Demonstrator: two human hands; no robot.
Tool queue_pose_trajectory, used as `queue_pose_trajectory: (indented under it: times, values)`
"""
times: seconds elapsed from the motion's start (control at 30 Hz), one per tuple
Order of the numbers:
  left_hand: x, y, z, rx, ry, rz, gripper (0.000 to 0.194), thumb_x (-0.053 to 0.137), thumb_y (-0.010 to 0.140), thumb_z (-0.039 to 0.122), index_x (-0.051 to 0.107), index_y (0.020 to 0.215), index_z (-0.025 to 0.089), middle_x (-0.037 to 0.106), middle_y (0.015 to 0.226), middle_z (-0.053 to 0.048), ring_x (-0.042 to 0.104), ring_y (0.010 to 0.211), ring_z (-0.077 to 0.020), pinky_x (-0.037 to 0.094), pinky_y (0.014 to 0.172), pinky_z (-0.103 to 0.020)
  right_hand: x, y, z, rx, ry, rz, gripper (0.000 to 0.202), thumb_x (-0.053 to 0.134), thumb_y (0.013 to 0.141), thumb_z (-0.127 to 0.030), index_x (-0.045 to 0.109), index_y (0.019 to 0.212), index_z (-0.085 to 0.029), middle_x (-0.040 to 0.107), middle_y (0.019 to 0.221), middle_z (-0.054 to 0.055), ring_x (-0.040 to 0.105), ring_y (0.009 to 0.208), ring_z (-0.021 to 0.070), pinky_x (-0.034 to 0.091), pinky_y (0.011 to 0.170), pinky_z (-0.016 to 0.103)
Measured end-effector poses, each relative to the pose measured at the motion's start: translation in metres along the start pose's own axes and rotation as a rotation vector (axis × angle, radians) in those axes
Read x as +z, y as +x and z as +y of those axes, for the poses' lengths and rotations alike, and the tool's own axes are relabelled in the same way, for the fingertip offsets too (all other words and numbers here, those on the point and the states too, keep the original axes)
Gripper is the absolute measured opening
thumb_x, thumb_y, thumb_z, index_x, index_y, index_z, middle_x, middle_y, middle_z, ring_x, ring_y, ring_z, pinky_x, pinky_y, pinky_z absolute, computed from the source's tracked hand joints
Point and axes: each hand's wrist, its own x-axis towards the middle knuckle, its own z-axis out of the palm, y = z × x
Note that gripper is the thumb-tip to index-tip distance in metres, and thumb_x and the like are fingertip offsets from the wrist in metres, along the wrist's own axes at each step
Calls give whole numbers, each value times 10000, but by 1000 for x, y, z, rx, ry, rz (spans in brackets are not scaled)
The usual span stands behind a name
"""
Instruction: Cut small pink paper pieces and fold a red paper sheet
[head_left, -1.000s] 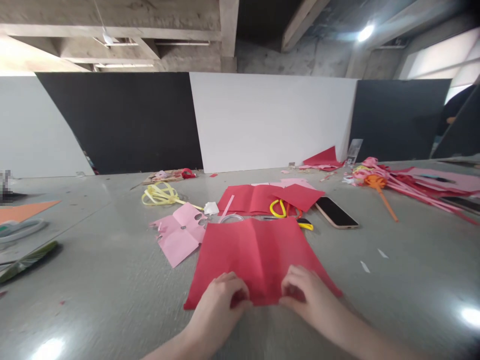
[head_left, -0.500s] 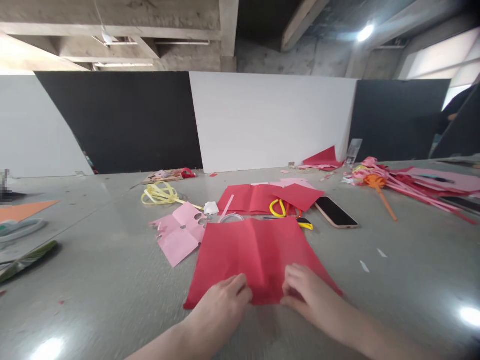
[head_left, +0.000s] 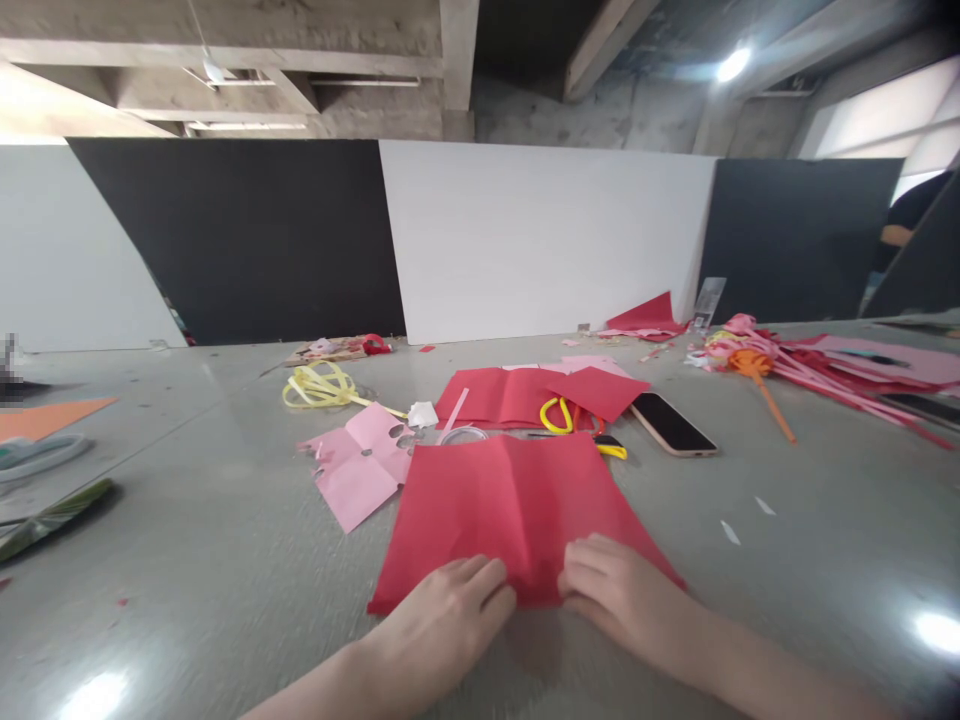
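Note:
A creased sheet of red paper [head_left: 517, 500] lies in front of me on the grey table, its near edge between my hands. My left hand [head_left: 457, 610] grips that edge left of the middle crease, fingers curled over it. On the other side of the crease, my right hand [head_left: 619, 590] holds the same edge with bent fingers. Both thumbs are low at the edge and partly hidden. Beyond the far edge lie yellow-handled scissors [head_left: 556, 414], partly covered, and a roll of clear tape [head_left: 463, 435].
Left of the sheet is pink paper with cut holes [head_left: 360, 465], with a yellow ribbon [head_left: 319, 385] behind it. A phone [head_left: 675, 425] lies to the right, near folded red paper [head_left: 487, 397]. An orange paper flower [head_left: 752, 365] sits farther right. Upright panels [head_left: 555, 240] border the back.
My hands have shifted slightly along the near edge of the red paper, and the right fingers have curled more closely onto it. The other things lie where they were.

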Motion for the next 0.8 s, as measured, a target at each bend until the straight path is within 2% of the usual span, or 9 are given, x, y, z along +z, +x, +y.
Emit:
queue_pose_trajectory:
  times: [0.13, 0.3, 0.57, 0.8]
  values:
    - [3, 2, 2, -200, -245, 18, 170, 437, 836, 41, 542, 806, 172, 553, 827, -21, 526, 742, -178, 412, 700, -291, -1, 1, -4, 126, 163, 39, 117, 515, 835, -142, 564, 749, -203, 548, 786, -15, 504, 738, 138, 381, 709, 268]
    - [0, 4, 2, -364, -386, 60, 174, 457, 828, 67, 581, 813, 188, 584, 823, 1, 553, 747, -146, 412, 677, -229, 4, 3, 0, 286, 322, 84, 65, 640, 748, -175, 601, 705, -205, 569, 762, -30, 526, 737, 136, 382, 709, 273]
    - [0, 6, -3, -461, -538, 82, 176, 474, 749, 79, 602, 728, 198, 617, 711, 34, 560, 678, -131, 385, 629, -202, 3, 7, -2, 390, 322, 89, 99, 679, 694, -136, 625, 647, -204, 605, 709, -43, 539, 686, 129, 367, 680, 272]
    - [-1, 7, -3, -520, -590, 83, 178, 472, 699, 94, 614, 695, 202, 626, 677, 38, 548, 632, -132, 363, 588, -207, 5, 7, 0, 378, 289, 95, 85, 680, 698, -163, 639, 649, -221, 620, 699, -49, 546, 665, 126, 357, 667, 275]
